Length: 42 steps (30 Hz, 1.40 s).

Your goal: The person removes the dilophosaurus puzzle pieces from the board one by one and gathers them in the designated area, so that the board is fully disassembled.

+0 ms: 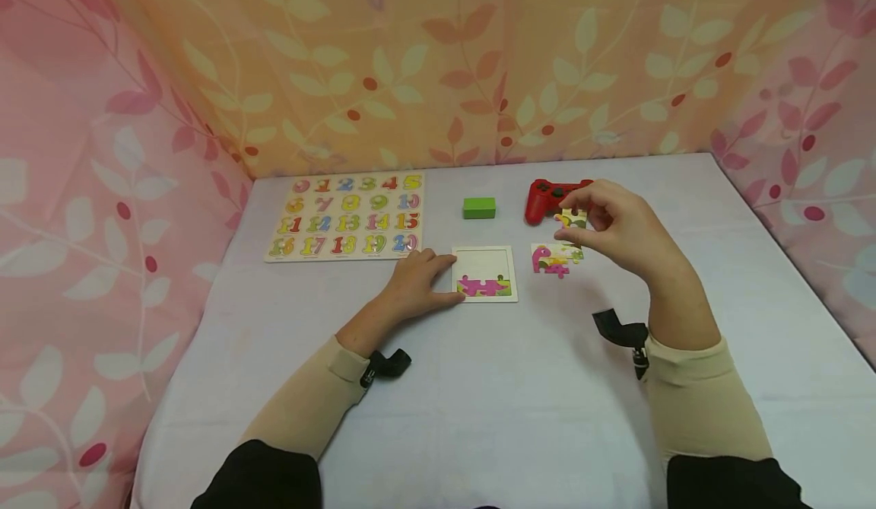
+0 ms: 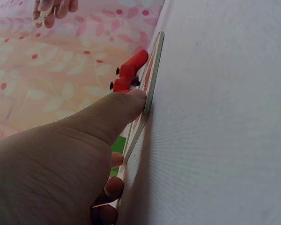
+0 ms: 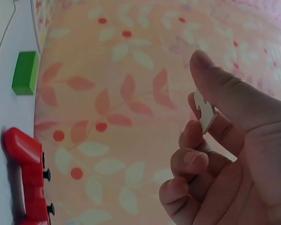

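A small white puzzle tray (image 1: 484, 267) lies on the table, with pink and green pieces along its near side. My left hand (image 1: 417, 284) holds the tray by its left side, thumb at the near corner and fingers at the far one. In the left wrist view the thumb (image 2: 126, 105) rests on the tray's edge (image 2: 155, 70). Raised above the table, my right hand (image 1: 612, 227) pinches a jigsaw piece (image 1: 572, 220) between thumb and fingers. Its pale side shows in the right wrist view, where the piece (image 3: 206, 115) stands on edge. Below it lie loose dinosaur jigsaw pieces (image 1: 550, 258).
A number puzzle board (image 1: 349, 214) lies at the back left. Behind the tray stands a green block (image 1: 479, 208). The red game controller (image 1: 541, 201) lies at the back right, partly hidden behind the right hand. Patterned curtains (image 1: 438, 75) enclose the white table (image 1: 479, 387).
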{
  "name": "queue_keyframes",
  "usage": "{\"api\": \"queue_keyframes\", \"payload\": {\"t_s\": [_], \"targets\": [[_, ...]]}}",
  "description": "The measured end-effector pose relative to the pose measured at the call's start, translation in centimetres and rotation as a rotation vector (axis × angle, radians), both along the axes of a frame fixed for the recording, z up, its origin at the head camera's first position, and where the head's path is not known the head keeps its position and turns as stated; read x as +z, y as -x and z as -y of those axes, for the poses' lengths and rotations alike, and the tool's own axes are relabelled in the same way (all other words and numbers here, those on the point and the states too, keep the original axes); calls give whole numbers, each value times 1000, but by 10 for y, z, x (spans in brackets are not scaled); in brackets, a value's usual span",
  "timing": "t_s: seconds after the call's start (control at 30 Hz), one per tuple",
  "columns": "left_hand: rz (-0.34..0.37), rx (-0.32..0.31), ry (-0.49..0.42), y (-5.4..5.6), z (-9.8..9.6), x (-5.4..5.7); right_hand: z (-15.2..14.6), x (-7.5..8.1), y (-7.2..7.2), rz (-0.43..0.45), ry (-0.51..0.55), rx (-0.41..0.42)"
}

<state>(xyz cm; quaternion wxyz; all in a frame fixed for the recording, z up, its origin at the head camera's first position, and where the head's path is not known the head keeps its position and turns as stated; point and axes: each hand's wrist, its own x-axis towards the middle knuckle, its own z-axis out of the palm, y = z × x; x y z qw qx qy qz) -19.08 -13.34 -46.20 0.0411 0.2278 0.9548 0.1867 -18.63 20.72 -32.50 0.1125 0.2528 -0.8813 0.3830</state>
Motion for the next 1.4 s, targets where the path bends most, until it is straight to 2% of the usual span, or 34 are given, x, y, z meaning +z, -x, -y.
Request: {"api": "queue_keyframes", "payload": {"t_s": [0.17,0.37,0.53,0.67,0.83,1.13,1.4], "targets": [[6,5,10,-1,0,1,-15,-5,7,44,-24,-53],[10,8,8,-2,-1,4,-32,-15,18,176,-66,-102],[11,10,11,-3,-1,4,-46,-31,29,309,-101,-113],[6,12,16,-3,-1,5,-54,-48,39,440,-135,-96],[3,12,10,-4,-1,6,-57,-69,48,549,-170,-18],[-1,8,13,-3,-1,4,-51,-95,57,620,-238,20],[9,7,9,-3,-1,5,-45,-98,56,595,-260,27]]}}
